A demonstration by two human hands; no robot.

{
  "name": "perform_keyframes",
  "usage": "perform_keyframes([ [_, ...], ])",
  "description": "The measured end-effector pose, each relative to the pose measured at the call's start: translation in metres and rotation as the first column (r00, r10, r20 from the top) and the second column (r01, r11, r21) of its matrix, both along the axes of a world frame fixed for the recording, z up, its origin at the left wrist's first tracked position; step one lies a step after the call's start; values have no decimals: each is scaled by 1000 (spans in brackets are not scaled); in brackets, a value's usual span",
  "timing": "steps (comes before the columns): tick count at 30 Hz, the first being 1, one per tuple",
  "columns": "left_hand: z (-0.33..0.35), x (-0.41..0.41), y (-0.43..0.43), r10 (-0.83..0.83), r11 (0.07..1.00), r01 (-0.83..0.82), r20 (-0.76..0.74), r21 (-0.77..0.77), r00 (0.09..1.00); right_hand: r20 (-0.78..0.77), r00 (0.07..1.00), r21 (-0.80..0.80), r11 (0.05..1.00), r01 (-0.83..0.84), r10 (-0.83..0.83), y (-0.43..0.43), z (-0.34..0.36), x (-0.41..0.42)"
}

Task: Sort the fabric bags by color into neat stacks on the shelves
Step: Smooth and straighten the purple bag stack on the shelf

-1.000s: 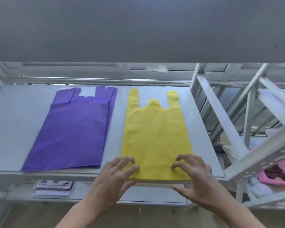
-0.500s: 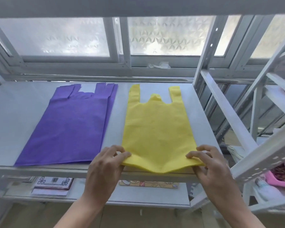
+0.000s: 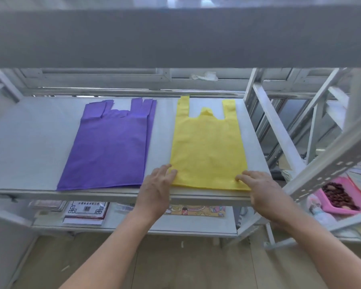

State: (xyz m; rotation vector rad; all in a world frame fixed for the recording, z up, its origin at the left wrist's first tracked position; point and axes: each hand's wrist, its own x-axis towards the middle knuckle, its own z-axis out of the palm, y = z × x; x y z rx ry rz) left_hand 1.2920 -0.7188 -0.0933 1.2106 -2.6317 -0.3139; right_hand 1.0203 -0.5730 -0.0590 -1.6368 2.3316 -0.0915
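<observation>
A yellow fabric bag (image 3: 207,151) lies flat on the right part of the white shelf (image 3: 25,147), handles pointing to the window. To its left lies a stack of purple bags (image 3: 108,149), handles slightly fanned. My left hand (image 3: 157,184) rests with spread fingers at the yellow bag's near left corner. At the near right corner my right hand (image 3: 258,186) presses flat on the bag's edge. Neither hand grips the fabric.
The upper shelf's grey front (image 3: 175,36) blocks the top of the view. On the lower shelf lie printed papers (image 3: 86,211) and a colourful flat pack (image 3: 196,210). A second white rack (image 3: 321,163) stands at the right, with a pink tray (image 3: 342,197) behind it.
Half a second ago both hands pinched the yellow bag's near corners with the edge lifted. Now the edge lies flat and the fingers rest on it. The camera has tilted down.
</observation>
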Motion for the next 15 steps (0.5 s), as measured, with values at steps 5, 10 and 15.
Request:
perform_keyframes([
  [5,40,47,15,54,997,-54,-2,60,999,80,994,-62,995,-76,81,-9,67,35],
  [10,53,101,3,196,979,-194,-21,60,980,189,973,-150,983,-103,130,-39,101,94],
  [15,42,162,-30,334,927,-311,-82,209,939,352,920,-153,980,-125,172,-89,89,172],
])
